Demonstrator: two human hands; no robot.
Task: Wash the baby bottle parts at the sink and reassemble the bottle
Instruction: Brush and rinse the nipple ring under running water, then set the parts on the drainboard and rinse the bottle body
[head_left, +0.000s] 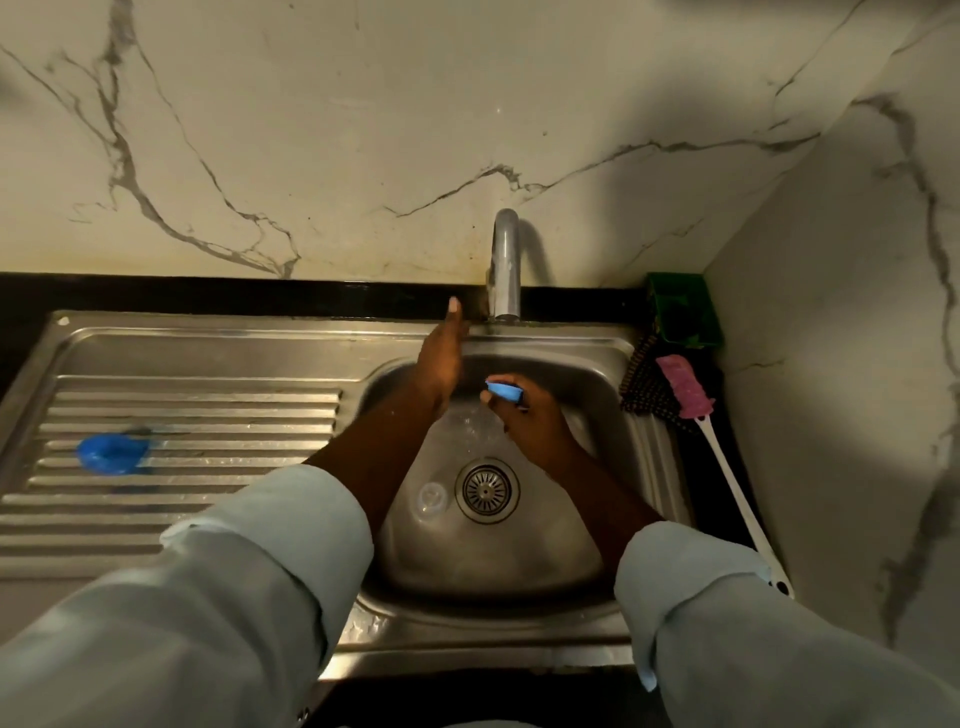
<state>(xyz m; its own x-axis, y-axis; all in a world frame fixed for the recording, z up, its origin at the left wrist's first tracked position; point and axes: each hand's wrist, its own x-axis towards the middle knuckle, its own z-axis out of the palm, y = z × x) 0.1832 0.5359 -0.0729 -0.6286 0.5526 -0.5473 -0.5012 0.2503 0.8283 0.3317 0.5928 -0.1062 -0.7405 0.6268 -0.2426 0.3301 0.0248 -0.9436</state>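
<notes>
From my remote seat, much of the sink is hard to read: the clear bottle under my right hand shows only as a faint glassy shape over the middle of the basin, and I cannot tell whether water is running from the tap. My rolled pale sleeves fill the bottom of the view and cover the front rim. A small clear round part lies on the basin floor just left of the drain; what it is I cannot make out.

On the ribbed draining board, toward its left edge, sits a blue cap, well apart from the basin. At the back right corner of the counter stands a green holder; in front of it, along the right edge, lie a dark dotted scrubber and a pink-headed bottle brush whose white handle runs toward me.

My left hand reaches over the back rim of the basin with fingers straight and together, tips close to the base of the tap, holding nothing. My right hand is curled over the basin, pinching a blue ring at the top of the bottle between thumb and fingers.
</notes>
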